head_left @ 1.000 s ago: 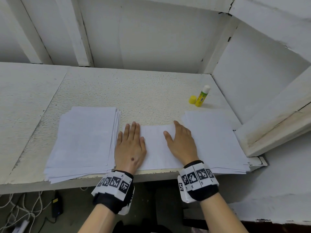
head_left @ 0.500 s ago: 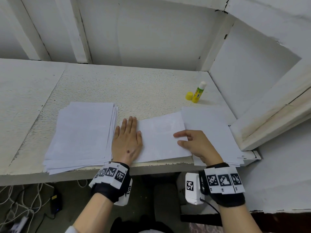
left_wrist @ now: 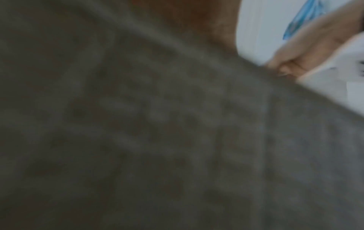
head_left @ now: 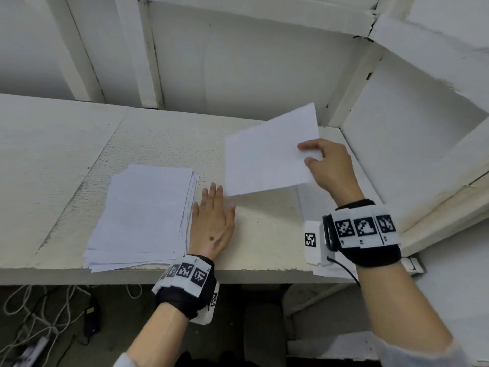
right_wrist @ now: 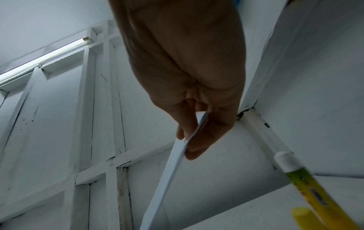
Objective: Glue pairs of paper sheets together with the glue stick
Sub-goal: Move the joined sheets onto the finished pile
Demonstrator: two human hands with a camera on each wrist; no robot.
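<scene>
Right hand: the right hand [head_left: 332, 168] pinches the right edge of a lifted paper sheet [head_left: 267, 152], thumb on top and fingers [right_wrist: 204, 140] underneath, over the table's right half near the far edge.
Lifted sheet: clear of the table, tilted, its far right corner highest; whether it is one sheet or a glued pair I cannot tell.
Left hand: the left hand [head_left: 213, 226] lies flat, fingers straight and together, palm down on bare table near the front edge, holding nothing.
Left stack: a fanned paper stack [head_left: 144, 215] sits just beside the left hand, reaching the front edge of the table [head_left: 164, 144].
Right pile: more paper [head_left: 308, 207] lies at the front right, mostly covered by the right wrist and its band.
Glue stick: the glue stick [right_wrist: 307, 186] stands uncapped by the back right corner with its yellow cap [right_wrist: 303, 216] beside it; only the right wrist view shows them, the lifted sheet hiding them from above.
Open room: bare table between the two hands and across the far left.
Hard to see: the left wrist view is dark and blurred.
</scene>
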